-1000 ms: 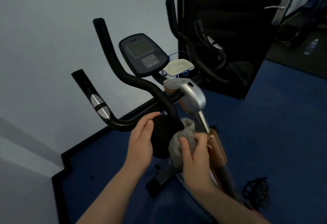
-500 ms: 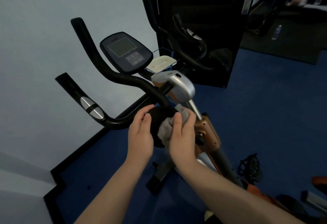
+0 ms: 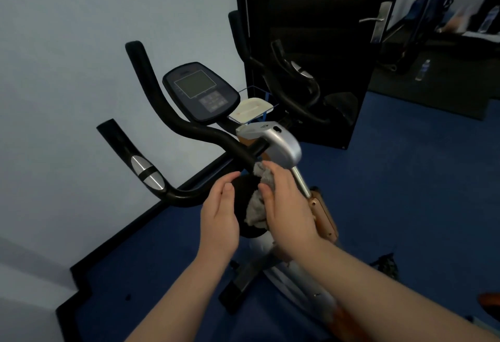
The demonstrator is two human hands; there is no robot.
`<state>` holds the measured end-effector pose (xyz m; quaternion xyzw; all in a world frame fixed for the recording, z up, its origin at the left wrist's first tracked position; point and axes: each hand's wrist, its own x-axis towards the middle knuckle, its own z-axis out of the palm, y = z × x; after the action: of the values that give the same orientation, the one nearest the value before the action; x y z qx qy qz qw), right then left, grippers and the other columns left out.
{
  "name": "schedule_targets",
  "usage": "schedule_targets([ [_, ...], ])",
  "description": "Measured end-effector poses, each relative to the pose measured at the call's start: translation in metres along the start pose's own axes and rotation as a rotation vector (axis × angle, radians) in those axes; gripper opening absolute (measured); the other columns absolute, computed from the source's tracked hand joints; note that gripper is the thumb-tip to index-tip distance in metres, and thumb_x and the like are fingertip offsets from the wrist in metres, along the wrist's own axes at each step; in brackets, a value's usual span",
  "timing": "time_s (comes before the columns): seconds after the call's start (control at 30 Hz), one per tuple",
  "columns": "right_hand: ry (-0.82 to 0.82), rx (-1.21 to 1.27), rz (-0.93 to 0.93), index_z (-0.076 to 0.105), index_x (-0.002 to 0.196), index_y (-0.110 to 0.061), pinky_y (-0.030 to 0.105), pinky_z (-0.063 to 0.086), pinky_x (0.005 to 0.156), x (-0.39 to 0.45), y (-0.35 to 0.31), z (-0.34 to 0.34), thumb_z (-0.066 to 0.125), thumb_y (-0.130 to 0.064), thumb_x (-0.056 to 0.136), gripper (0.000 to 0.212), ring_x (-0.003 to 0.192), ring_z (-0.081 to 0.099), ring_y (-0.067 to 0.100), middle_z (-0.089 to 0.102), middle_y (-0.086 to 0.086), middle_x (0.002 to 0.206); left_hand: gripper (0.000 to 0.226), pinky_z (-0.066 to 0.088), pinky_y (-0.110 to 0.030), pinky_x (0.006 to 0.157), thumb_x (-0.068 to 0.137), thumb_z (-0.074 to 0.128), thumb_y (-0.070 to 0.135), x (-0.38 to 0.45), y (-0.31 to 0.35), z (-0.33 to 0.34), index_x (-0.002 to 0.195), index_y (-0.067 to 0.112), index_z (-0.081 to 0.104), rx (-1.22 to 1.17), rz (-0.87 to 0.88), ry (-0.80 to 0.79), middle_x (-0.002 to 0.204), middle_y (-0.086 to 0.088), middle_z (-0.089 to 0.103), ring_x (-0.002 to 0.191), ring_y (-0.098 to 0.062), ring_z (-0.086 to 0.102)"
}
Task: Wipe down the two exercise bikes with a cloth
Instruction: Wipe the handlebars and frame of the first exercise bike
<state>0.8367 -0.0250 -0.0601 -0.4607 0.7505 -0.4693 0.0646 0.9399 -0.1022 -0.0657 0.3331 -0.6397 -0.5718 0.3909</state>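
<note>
An exercise bike stands before me, with black handlebars point(image 3: 173, 122), a dark console point(image 3: 200, 93) and a silver stem cover point(image 3: 281, 141). Below the stem sits a round black part point(image 3: 244, 193). My left hand point(image 3: 220, 217) rests against its left side with straight fingers. A grey cloth point(image 3: 257, 206) is pressed onto this part by my right hand point(image 3: 286, 206), whose fingers curl over the cloth. Most of the cloth is hidden under that hand.
A pale wall lies to the left, with a black skirting along the blue carpet point(image 3: 405, 193). A black door point(image 3: 311, 44) with a metal handle point(image 3: 378, 19) stands open behind the bike. A pedal point(image 3: 387, 263) lies low at the right.
My right hand has slid the cloth upward over the black round part toward the stem. The view has shifted a little; my left hand stays on the part's left side.
</note>
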Motion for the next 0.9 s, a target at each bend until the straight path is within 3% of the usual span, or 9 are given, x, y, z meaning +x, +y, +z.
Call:
schedule_targets([
  [0.13,-0.208,-0.287,-0.133,0.044,0.132,-0.024,0.039,0.051,0.077,0.036,-0.004,-0.012,0.034,-0.037,0.103,0.033,0.097,0.061,0.020,0.056,0.001,0.118,0.035,0.052,-0.017,0.076,0.095,0.038,0.036,0.001,0.000,0.004,0.114,0.027,0.066,-0.015,0.018,0.038,0.106,0.010,0.071,0.100,-0.006,0.066],
  [0.2,-0.199,-0.183,-0.119,0.046,0.127,-0.027,0.039,0.051,0.079,0.034,-0.002,-0.009,0.033,-0.039,0.103,0.030,0.096,0.060,0.017,0.057,-0.002,0.115,0.033,0.053,-0.019,0.080,0.100,0.039,0.031,0.000,0.000,0.004,0.117,0.024,0.066,-0.019,0.015,0.060,0.109,0.007,0.071,0.102,-0.007,0.066],
  [0.33,-0.155,0.212,0.114,0.041,0.120,-0.042,0.038,0.054,0.078,-0.002,0.009,-0.007,0.032,-0.043,0.101,0.021,0.089,0.063,0.008,0.063,-0.008,0.100,0.034,0.052,-0.020,0.081,0.106,0.035,0.024,-0.005,-0.003,0.006,0.118,0.026,0.066,-0.039,-0.026,0.154,0.108,0.006,0.071,0.102,-0.008,0.066],
  [0.47,-0.220,-0.085,-0.056,0.042,0.116,-0.031,0.034,0.048,0.066,0.026,0.006,-0.012,0.028,-0.044,0.101,0.025,0.085,0.062,0.014,0.061,-0.008,0.098,0.035,0.053,-0.021,0.081,0.106,0.032,0.026,-0.013,-0.005,0.014,0.123,0.022,0.062,-0.052,-0.025,0.220,0.109,0.003,0.071,0.102,-0.011,0.067],
  [0.63,-0.281,-0.019,-0.142,0.045,0.129,-0.027,0.042,0.051,0.083,0.033,0.001,-0.012,0.037,-0.035,0.102,0.029,0.097,0.060,0.015,0.057,-0.003,0.115,0.035,0.051,-0.015,0.081,0.105,0.030,0.033,-0.025,-0.006,0.021,0.124,0.030,0.059,0.002,0.025,0.306,0.108,0.012,0.069,0.102,-0.003,0.064],
  [0.67,-0.321,0.051,-0.137,0.043,0.134,-0.030,0.039,0.051,0.087,0.030,0.006,-0.017,0.038,-0.034,0.102,0.032,0.102,0.058,0.011,0.056,-0.006,0.120,0.035,0.051,-0.014,0.080,0.104,0.030,0.036,-0.026,-0.005,0.021,0.123,0.032,0.059,0.002,0.023,0.298,0.108,0.014,0.069,0.103,-0.002,0.064],
  [0.73,-0.434,0.157,-0.108,0.033,0.146,-0.038,0.018,0.047,0.092,0.033,0.016,-0.028,0.042,-0.035,0.102,0.045,0.111,0.051,-0.003,0.050,-0.018,0.130,0.036,0.051,-0.017,0.084,0.102,0.030,0.039,-0.026,-0.006,0.019,0.125,0.032,0.058,-0.001,0.021,0.276,0.112,0.013,0.069,0.106,-0.003,0.063],
  [0.8,-0.495,0.106,-0.117,0.022,0.151,-0.040,0.000,0.039,0.079,0.043,0.023,-0.039,0.048,-0.039,0.099,0.058,0.103,0.048,-0.009,0.048,-0.023,0.121,0.040,0.050,-0.023,0.091,0.100,0.030,0.041,-0.026,-0.007,0.017,0.127,0.030,0.058,0.000,0.026,0.261,0.117,0.009,0.067,0.111,-0.005,0.062],
  [0.9,-0.331,-0.015,-0.241,0.036,0.137,-0.036,0.002,0.040,0.065,0.051,0.020,-0.045,0.062,-0.042,0.091,0.053,0.076,0.051,-0.010,0.053,-0.024,0.095,0.042,0.049,-0.018,0.090,0.100,0.030,0.041,-0.030,-0.009,0.019,0.128,0.028,0.058,-0.032,0.043,0.277,0.119,0.009,0.067,0.113,-0.004,0.061],
])
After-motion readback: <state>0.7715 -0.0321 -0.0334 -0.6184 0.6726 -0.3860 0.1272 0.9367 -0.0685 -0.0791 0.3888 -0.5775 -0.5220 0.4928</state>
